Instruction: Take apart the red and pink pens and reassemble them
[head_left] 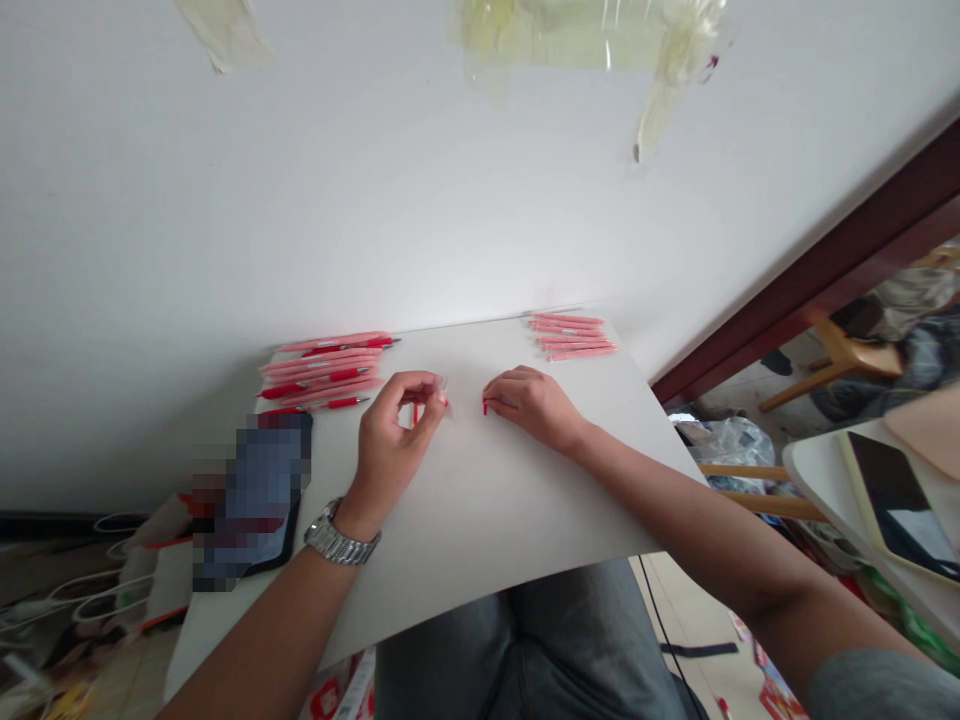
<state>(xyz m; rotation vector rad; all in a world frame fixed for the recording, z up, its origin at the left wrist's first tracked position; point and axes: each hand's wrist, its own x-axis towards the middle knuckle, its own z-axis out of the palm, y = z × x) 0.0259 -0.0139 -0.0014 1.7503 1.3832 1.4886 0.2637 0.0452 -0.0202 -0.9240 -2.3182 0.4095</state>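
My left hand [401,425] is closed in a pinch over the middle of the white table, with a watch on the wrist. Between its thumb and forefinger is a small piece of clear plastic [443,384] with some red at its edge. A thin red strip [415,413] shows in the gap of the curled fingers; what it belongs to is hidden. To the right, my right hand [536,405] pinches a short red piece [485,407], mostly covered by the fingertips. The two hands are apart, with bare tabletop between them.
Red pens [349,403] and pink wrapped pens [322,368] lie at the table's back left. Several more pink pens [576,337] lie at the back right, by the wall. A blurred-out phone-like object [262,490] rests along the left edge of the table [480,530].
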